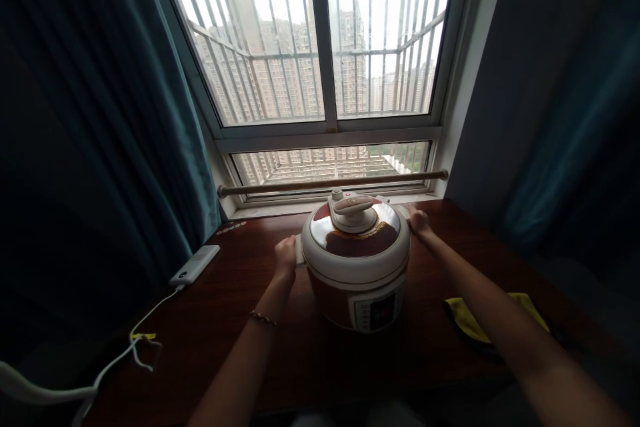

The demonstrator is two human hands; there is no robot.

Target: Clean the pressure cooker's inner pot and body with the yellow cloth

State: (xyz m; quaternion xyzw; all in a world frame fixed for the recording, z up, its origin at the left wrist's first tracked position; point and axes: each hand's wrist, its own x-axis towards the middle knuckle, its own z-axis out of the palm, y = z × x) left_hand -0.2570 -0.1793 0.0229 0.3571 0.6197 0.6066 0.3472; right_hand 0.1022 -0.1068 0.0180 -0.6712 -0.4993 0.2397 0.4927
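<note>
An electric pressure cooker [355, 267] with a cream rim, a dark red body and a glossy lid stands upright on the brown wooden table [240, 360]. Its control panel [378, 311] faces me, and a beige lid handle [353, 205] tops it. My left hand [286, 255] is closed round the side handle on the cooker's left. On the other side, my right hand [419, 221] grips the opposite handle, its fingers partly hidden. A bracelet [263, 318] circles my left wrist.
A white power strip [196, 265] with a white cable [155, 310] lies at the table's left. Beneath my right forearm is a yellow and black cloth [467, 320]. Behind the table, a rod [330, 183] spans the window; a blue curtain [165, 113] hangs left.
</note>
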